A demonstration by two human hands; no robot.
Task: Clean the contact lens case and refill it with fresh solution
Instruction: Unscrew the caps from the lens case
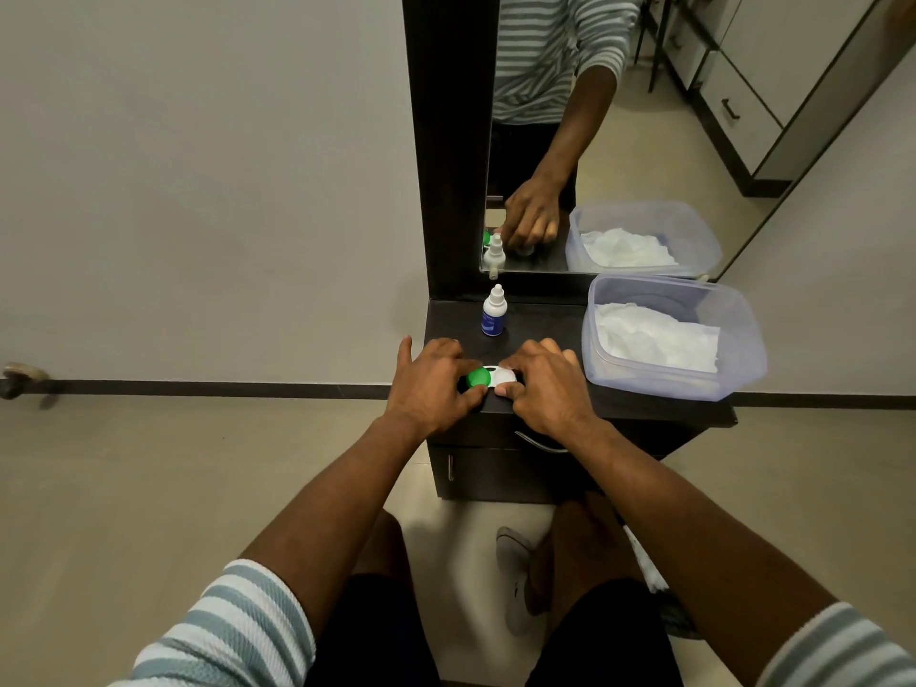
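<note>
The contact lens case (pixel 490 377) lies near the front edge of a dark dresser top (pixel 540 324). It has a green cap (pixel 479 377) on its left side and a white cap (pixel 505 374) on its right. My left hand (pixel 431 384) grips the green side with thumb and fingers. My right hand (pixel 545 384) pinches the white cap. A small white solution bottle (pixel 493 312) with a blue label stands upright just behind the case, its cap on.
A clear plastic tub (pixel 743 339) holding white tissue (pixel 654 334) sits on the right of the dresser top. A tall mirror (pixel 619 116) in a dark frame rises behind. Drawer handles show below the top. My legs and a grey shoe (pixel 515 582) are on the floor.
</note>
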